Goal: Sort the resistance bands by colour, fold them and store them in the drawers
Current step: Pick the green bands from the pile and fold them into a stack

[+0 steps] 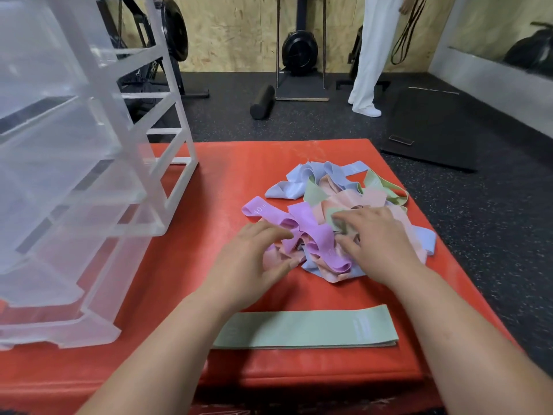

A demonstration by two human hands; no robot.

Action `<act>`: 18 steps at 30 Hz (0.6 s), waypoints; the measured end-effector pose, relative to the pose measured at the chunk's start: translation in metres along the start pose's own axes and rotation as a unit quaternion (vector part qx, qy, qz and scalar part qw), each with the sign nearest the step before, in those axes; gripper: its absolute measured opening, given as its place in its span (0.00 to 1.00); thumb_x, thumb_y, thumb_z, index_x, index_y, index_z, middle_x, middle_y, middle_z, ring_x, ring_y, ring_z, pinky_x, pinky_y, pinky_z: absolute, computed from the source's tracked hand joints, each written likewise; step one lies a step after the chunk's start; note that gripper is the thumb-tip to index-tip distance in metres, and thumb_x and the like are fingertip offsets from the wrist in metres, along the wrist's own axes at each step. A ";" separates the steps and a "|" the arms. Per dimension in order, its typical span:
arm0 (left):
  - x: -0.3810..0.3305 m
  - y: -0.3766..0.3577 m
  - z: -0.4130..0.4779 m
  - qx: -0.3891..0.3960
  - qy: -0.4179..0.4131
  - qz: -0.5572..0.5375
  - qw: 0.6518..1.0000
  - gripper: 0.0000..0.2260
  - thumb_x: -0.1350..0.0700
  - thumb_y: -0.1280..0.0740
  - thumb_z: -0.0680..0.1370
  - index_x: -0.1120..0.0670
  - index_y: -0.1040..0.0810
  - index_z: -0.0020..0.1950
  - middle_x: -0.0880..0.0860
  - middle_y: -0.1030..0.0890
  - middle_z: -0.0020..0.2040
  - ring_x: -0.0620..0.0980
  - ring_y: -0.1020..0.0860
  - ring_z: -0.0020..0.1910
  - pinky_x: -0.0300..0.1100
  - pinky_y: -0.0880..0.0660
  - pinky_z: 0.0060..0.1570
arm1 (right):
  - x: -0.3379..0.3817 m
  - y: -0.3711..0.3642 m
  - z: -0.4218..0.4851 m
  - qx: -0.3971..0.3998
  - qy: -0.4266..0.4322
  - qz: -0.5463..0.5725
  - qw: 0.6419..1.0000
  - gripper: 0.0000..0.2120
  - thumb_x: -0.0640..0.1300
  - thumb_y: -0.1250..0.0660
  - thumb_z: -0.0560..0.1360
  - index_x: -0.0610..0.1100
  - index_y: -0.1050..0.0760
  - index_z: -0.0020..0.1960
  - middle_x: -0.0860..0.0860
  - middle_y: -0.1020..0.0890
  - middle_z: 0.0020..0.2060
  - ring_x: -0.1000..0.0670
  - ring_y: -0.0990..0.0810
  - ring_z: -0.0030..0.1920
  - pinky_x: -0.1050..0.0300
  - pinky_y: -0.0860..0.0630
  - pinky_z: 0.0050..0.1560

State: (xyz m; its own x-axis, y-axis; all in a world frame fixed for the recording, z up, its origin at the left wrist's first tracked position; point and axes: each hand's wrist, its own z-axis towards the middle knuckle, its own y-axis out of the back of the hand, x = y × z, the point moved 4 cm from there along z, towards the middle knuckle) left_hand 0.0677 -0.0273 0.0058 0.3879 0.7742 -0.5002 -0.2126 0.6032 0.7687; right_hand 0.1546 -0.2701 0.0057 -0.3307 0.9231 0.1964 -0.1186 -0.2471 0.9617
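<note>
The drawers (59, 181) are standing empty, it seems. The left hand (248, 259) is touching a purple band (311, 232), grip released. One green band (305, 329) is lying flat. The right hand (380, 244) is pressing the mixed pile (344, 196), grip released too.

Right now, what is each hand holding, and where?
Nothing is plainly gripped: left hand touches the purple band mid-length, right hand rests flat on the pile.

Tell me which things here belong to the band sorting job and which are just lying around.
Job: tangled band pile, flat green band, clear drawer unit.
Lying about: foam roller, black floor mat, exercise machine.
</note>
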 end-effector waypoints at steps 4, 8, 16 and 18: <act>0.002 0.002 -0.006 0.014 -0.004 0.006 1.000 0.17 0.42 0.27 0.80 0.46 0.20 0.66 0.41 0.20 0.60 0.46 0.23 0.59 0.47 0.25 0.59 | 0.001 -0.007 0.003 -0.025 -0.032 0.031 0.999 0.14 0.54 0.30 0.78 0.58 0.20 0.63 0.57 0.16 0.57 0.44 0.26 0.63 0.47 0.28 0.58; 0.008 0.005 -0.009 0.009 0.010 0.003 1.000 0.16 0.44 0.26 0.79 0.45 0.19 0.65 0.41 0.20 0.59 0.47 0.23 0.61 0.49 0.25 0.61 | 0.008 0.027 0.004 -0.152 -0.023 0.128 0.980 0.05 0.49 0.24 0.74 0.54 0.15 0.50 0.58 0.15 0.46 0.47 0.20 0.54 0.53 0.28 0.52; 0.001 0.021 0.000 -0.095 0.062 -0.107 0.988 0.10 0.53 0.25 0.80 0.45 0.16 0.60 0.36 0.17 0.56 0.44 0.19 0.60 0.46 0.23 0.59 | 0.030 0.062 -0.006 -0.123 0.003 0.472 0.873 0.16 0.34 0.27 0.77 0.50 0.25 0.58 0.51 0.17 0.50 0.50 0.15 0.49 0.55 0.18 0.52; -0.003 0.020 0.003 -0.094 0.076 -0.136 0.983 0.10 0.54 0.25 0.80 0.44 0.16 0.60 0.32 0.17 0.57 0.43 0.19 0.60 0.44 0.23 0.59 | 0.024 0.051 -0.007 -0.081 -0.034 0.476 0.875 0.17 0.34 0.28 0.78 0.51 0.26 0.60 0.50 0.17 0.51 0.49 0.14 0.48 0.49 0.17 0.50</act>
State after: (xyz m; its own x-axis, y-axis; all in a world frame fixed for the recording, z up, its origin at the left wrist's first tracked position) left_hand 0.0647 -0.0179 0.0232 0.3176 0.5910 -0.7415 -0.2871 0.8052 0.5188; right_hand 0.1337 -0.2626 0.0578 -0.2962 0.2910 0.9097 0.0478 -0.9468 0.3184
